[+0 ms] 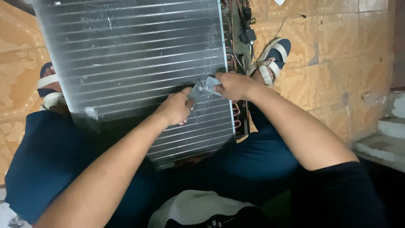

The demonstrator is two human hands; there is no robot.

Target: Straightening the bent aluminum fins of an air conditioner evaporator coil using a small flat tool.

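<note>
While one finned condenser coil (139,63) lies lengthwise away from the person, left hand (176,107) and right hand (234,85) each pinch one grey metal piece (197,92) against its right edge.

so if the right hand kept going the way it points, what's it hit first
Probably the left hand: the right hand points leftward across the finned coil, and their two grey tools already nearly touch, though depth is unclear.

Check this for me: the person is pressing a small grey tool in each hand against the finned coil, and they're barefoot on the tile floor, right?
Not quite. The head view shows sandals, not bare feet. The rest holds: left hand and right hand each press a small grey tool against the finned coil over the tile floor.
</note>
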